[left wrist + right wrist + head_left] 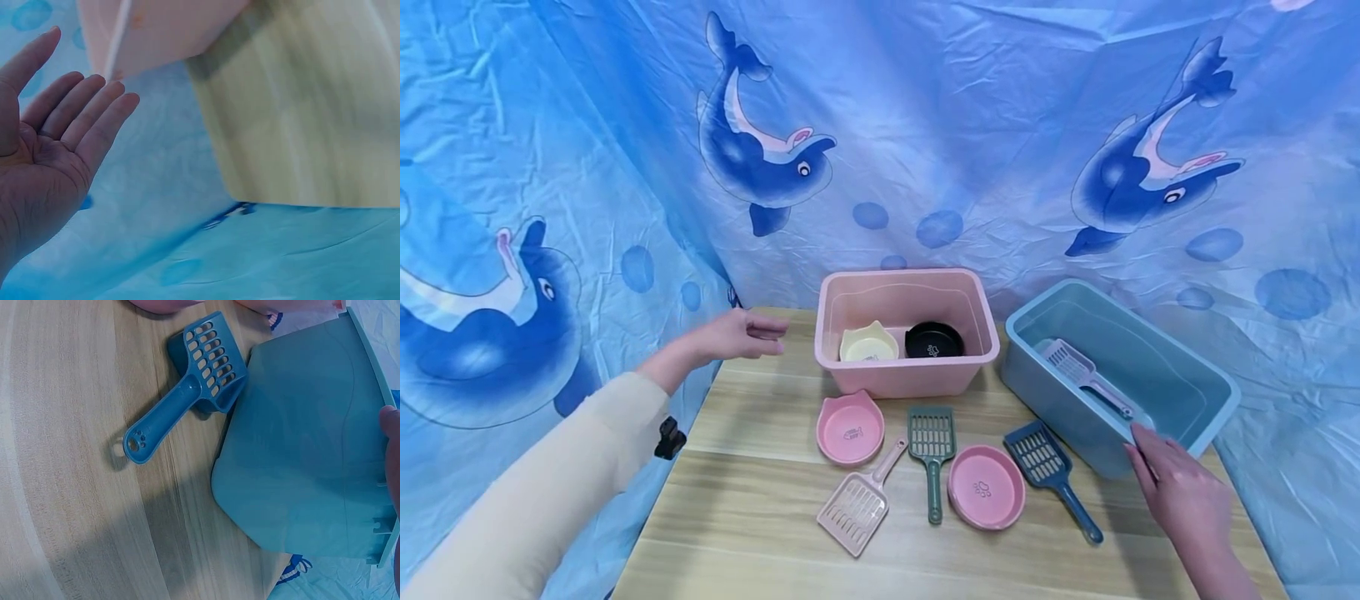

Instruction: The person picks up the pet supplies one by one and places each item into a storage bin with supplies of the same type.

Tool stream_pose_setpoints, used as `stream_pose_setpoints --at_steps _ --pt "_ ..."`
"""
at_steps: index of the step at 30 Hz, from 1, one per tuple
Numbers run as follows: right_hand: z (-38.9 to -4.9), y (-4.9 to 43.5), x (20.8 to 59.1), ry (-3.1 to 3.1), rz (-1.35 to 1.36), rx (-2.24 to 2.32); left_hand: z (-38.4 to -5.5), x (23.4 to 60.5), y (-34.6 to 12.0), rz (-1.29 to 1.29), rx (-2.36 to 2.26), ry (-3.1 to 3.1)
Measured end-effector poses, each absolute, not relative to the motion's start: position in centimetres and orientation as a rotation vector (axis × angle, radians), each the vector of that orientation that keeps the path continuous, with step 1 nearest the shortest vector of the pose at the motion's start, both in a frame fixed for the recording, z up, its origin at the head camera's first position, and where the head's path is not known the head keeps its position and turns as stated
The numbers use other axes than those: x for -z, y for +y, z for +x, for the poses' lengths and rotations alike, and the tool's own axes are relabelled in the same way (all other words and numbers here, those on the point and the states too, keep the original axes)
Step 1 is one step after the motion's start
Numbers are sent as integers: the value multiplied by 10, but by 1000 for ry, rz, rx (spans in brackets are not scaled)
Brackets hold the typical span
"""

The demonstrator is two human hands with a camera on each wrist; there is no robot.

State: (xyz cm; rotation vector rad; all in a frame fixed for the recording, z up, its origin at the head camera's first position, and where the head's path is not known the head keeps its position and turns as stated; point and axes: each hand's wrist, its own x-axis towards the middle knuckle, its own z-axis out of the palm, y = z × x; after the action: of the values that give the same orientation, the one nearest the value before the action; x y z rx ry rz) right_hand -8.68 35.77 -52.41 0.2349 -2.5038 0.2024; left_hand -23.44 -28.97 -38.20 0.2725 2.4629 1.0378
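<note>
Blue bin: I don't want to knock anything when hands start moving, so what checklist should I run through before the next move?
1. Left hand free: ok; fingers extended, holding nothing.
2. Right hand gripping the blue bin: cannot tell; it is at the rim, but its grip is not plain.
3. Lilac scoop inside the blue bin: ok.
4. Blue scoop clear of the blue bin: cannot tell; it lies close beside it.
5. Space in front of the pink bin free: not ok; a pink cat-eared dish and a green scoop lie there.
</note>
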Motion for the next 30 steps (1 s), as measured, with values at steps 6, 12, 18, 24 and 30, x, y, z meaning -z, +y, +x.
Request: stream_pose_setpoints --at_steps 6,12,18,24,30 --pt "-90 358 520 -2505 242 -214 -227 418 -292 191 -1161 2351" --pt "-91 357 519 -2477 261 -215 -222 455 -286 112 -1255 2295" --pt "-90 356 517 -2485 254 -211 -216 491 -279 7 -1317 2231" --pt "-89 356 519 -2503 234 -216 -209 518 -272 -41 -1376 2170" --pt "-86 356 521 -2530 205 -213 -199 538 -263 -82 -1377 2147"
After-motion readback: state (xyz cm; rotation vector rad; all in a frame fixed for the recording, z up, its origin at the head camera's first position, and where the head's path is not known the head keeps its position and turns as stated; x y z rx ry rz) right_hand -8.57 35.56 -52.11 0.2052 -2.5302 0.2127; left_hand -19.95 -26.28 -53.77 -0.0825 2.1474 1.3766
